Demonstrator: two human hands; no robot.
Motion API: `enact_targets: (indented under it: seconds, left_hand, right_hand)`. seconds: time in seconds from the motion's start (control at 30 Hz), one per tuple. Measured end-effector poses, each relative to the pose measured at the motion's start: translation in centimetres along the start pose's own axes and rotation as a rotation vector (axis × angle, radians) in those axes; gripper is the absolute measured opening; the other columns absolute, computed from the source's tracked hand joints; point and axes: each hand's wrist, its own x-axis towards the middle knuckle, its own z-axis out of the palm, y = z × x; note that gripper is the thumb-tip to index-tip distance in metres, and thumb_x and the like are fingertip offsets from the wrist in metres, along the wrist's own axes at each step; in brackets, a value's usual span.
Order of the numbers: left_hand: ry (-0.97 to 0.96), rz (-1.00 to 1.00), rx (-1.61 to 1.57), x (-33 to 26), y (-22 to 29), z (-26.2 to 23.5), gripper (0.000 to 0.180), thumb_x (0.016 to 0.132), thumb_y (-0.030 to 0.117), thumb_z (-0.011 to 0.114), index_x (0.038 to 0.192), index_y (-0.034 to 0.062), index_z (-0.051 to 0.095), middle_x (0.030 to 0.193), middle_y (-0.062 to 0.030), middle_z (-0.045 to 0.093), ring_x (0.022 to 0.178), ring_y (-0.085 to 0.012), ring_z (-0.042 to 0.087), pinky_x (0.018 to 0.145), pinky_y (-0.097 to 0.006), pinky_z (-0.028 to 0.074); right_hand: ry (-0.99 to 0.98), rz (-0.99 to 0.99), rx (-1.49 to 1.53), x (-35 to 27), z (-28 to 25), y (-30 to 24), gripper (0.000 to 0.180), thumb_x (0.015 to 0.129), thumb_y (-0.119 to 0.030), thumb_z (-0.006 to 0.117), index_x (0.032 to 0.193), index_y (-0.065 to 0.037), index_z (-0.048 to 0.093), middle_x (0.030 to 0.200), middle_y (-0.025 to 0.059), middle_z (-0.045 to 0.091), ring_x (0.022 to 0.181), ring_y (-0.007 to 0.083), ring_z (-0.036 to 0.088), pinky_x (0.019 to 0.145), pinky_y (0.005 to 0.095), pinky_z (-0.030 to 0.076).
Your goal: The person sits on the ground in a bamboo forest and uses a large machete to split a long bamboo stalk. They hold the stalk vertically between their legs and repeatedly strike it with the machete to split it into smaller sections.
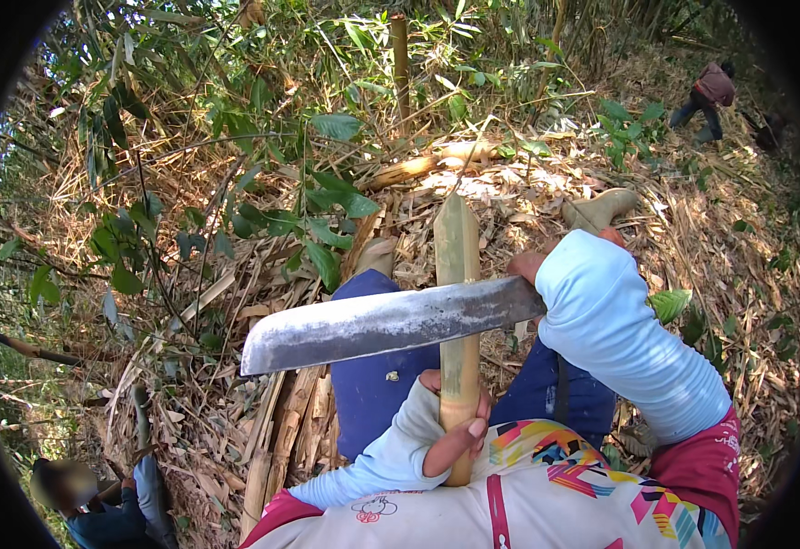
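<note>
Two hands, two things: my left hand (455, 439) is wrapped round the lower end of a pale stick (458, 233), its pointed end toward twelve o'clock, while my right hand (528, 265) is closed at the butt of a big knife (391, 325), whose handle I cannot see. I seem to grip the stick low, against my shirt (345, 522), to steady it and keep those fingers away from the blade. The knife lies across the stick, tip toward nine; I cannot tell whether they touch, or which long edge is sharp. Below that tip is my left trouser leg (363, 416), so room looks tight there, and leafy twigs (327, 206) crowd in between ten and eleven. Just short of twelve, a log (427, 166) lies past the point. More room seems to open over the dry leaves (524, 206) toward one, beside my right boot (599, 210). Two people, one near two (713, 87), another near eight (112, 522), are well apart from the blade.
</note>
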Motion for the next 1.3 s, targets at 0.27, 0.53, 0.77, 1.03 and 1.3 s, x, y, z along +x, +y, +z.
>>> enact_targets:
  seconds: [0.27, 0.53, 0.77, 1.03, 1.3]
  left_hand:
    - [-0.019, 0.007, 0.017, -0.1, -0.3, -0.3, 0.046, 0.088, -0.006, 0.053, 0.122, 0.0147, 0.029, 0.100, -0.0140, 0.050, 0.069, -0.0176, 0.055, 0.062, -0.034, 0.050]
    - [0.011, -0.026, -0.038, 0.1, -0.3, -0.4, 0.048, 0.088, -0.008, 0.052, 0.122, 0.0178, 0.030, 0.099, -0.0131, 0.050, 0.071, -0.0180, 0.055, 0.063, -0.034, 0.049]
    - [-0.057, 0.019, -0.020, 0.1, 0.1, -0.2, 0.047, 0.089, -0.007, 0.055, 0.120, 0.0175, 0.030, 0.099, -0.0136, 0.049, 0.070, -0.0184, 0.055, 0.061, -0.034, 0.050]
    - [-0.028, 0.008, -0.087, 0.0, 0.2, -0.2, 0.047, 0.088, -0.006, 0.056, 0.121, 0.0161, 0.030, 0.098, -0.0140, 0.049, 0.070, -0.0197, 0.057, 0.059, -0.036, 0.052]
    - [0.005, -0.169, -0.073, 0.6, 0.8, -0.4, 0.035, 0.088, 0.004, 0.062, 0.115, 0.0069, 0.040, 0.093, -0.0120, 0.051, 0.068, -0.0192, 0.057, 0.058, -0.035, 0.052]
  right_hand:
    - [-0.175, 0.146, 0.013, 2.3, -2.7, 0.4, 0.034, 0.073, -0.019, 0.071, 0.106, -0.011, 0.065, 0.087, 0.0134, 0.069, 0.087, 0.0342, 0.067, 0.073, 0.0428, 0.054]
    - [-0.285, 0.309, 0.051, 6.5, -1.9, 2.8, 0.037, 0.073, -0.032, 0.076, 0.101, -0.010, 0.068, 0.093, 0.0088, 0.069, 0.090, 0.0210, 0.067, 0.075, 0.0359, 0.054]
    - [0.274, 0.397, 0.343, 5.0, -1.2, 6.4, 0.030, 0.078, -0.017, 0.074, 0.104, -0.004, 0.065, 0.085, 0.0092, 0.068, 0.074, 0.0211, 0.063, 0.066, 0.0306, 0.049]
    - [0.349, 0.186, 0.551, -1.5, 2.4, 2.5, 0.036, 0.077, -0.009, 0.071, 0.113, -0.011, 0.066, 0.084, 0.0123, 0.067, 0.075, 0.0276, 0.065, 0.069, 0.0345, 0.050]
    - [0.141, -0.114, 0.088, -4.0, 3.9, -0.7, 0.022, 0.078, -0.028, 0.064, 0.098, -0.018, 0.067, 0.066, 0.0051, 0.062, 0.067, 0.0277, 0.065, 0.068, 0.0511, 0.042]
